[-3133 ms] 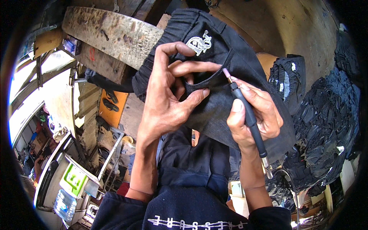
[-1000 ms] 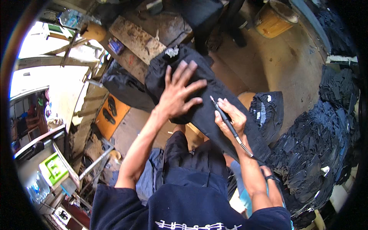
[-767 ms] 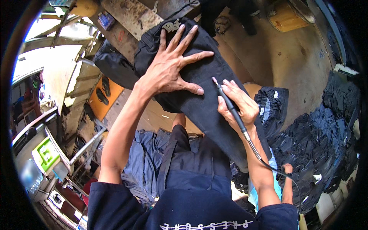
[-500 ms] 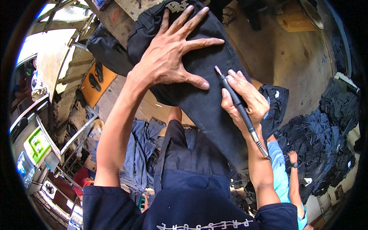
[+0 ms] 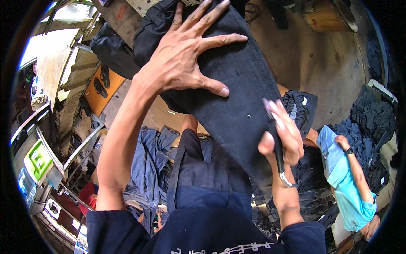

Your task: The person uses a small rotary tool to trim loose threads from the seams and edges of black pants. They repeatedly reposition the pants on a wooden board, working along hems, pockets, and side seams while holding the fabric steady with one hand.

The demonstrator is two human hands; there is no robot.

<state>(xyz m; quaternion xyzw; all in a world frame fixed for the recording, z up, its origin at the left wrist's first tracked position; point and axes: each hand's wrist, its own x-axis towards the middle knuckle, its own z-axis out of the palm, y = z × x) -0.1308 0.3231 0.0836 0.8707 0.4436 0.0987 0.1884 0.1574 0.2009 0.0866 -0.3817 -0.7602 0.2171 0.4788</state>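
Observation:
A pair of black denim trousers lies stretched out in front of me, waistband toward the top and one leg tapering down to the right. My left hand presses on the upper part, palm down with fingers and thumb spread wide. At the leg's right edge, my right hand is closed around a black pen-shaped rotary tool. Its narrow pinkish tip points up, blurred by motion, and its metal tail end bends over my wrist. A small white fleck shows on the cloth between my hands.
To the right, a person in a light blue shirt leans near another black garment. Dark garments are heaped at the far right. Blue jeans pile up at lower left. Dark flip-flops rest on an orange board.
My right hand has moved right and down with the rotary tool, away from the middle of the leg. The white fleck has come into sight. The person in blue has shifted right.

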